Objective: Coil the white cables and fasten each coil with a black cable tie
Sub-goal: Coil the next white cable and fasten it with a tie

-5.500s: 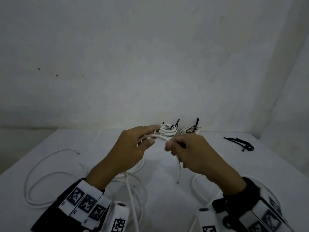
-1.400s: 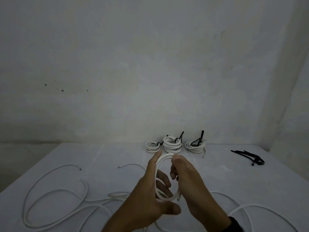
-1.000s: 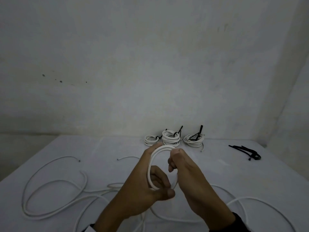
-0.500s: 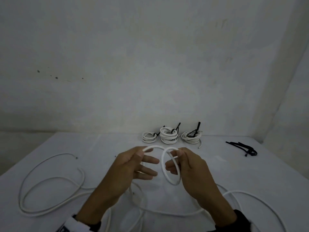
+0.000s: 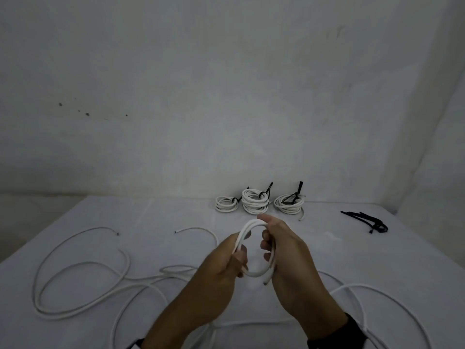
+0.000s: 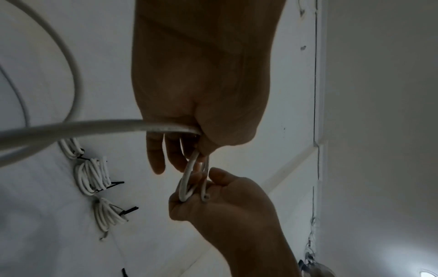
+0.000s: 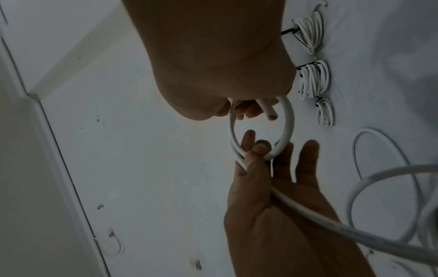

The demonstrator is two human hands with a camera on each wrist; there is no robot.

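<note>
White cable coil point(image 5: 254, 250), about two turns, held upright above the middle of the table point(image 5: 377, 273). Right hand point(image 5: 284, 250) closes its fingers round the far side, near the cut end; left hand point(image 5: 226, 265) pinches the near side, feeding slack. Step in hand: winding, early; most cable lies loose point(image 5: 75, 280) toward the left edge. Next: lay another turn without losing the loops. Three tied coils point(image 5: 255, 204) sit at the back edge, spare black cable ties point(image 5: 364, 220) near the back right corner. The right hand's fingertips are hidden.
</note>
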